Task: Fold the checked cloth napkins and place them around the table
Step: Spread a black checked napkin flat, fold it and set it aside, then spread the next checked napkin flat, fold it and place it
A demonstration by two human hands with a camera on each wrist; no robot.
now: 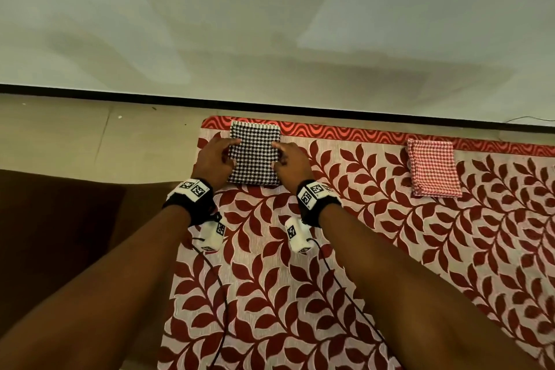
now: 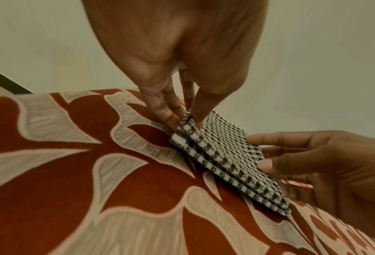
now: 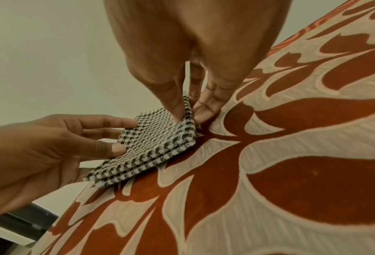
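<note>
Black-and-white checked napkin [image 1: 254,156], folded to a thick rectangle, lies flat at the far left corner of the worktop [image 1: 300,294]. Its far edge reaches the wavy red border strip [image 1: 345,132] of the leaf-patterned tablecloth [image 1: 375,249].

My left hand [image 1: 213,161] is at the napkin's left edge. From the left wrist view, thumb on top of the cloth, fingers [image 2: 160,110] tucked against and under the edge: a pinch on the folded layers. The stacked layers show as stripes along that side [image 2: 215,165].

My right hand [image 1: 290,163] is at the napkin's right edge, mirroring the left. From the right wrist view, thumb pressed on the top face, fingers [image 3: 206,105] under the side: pinching the same napkin [image 3: 153,145]. Both hands hold it, one on each side, with the napkin between them and resting on the tablecloth.

Red-and-white checked napkin [image 1: 433,167], also folded, lies well to the right of the black-and-white one, along the same far border strip, untouched by either hand.

Marker-tagged bands sit on both wrists [image 1: 192,189], with cables [image 1: 220,294] trailing back over the cloth toward me.

Beyond the napkin: pale floor [image 1: 90,135], dark baseboard line [image 1: 270,105], plain wall [image 1: 270,24]. A dark brown seat [image 1: 60,219] sits left of the worktop.
</note>
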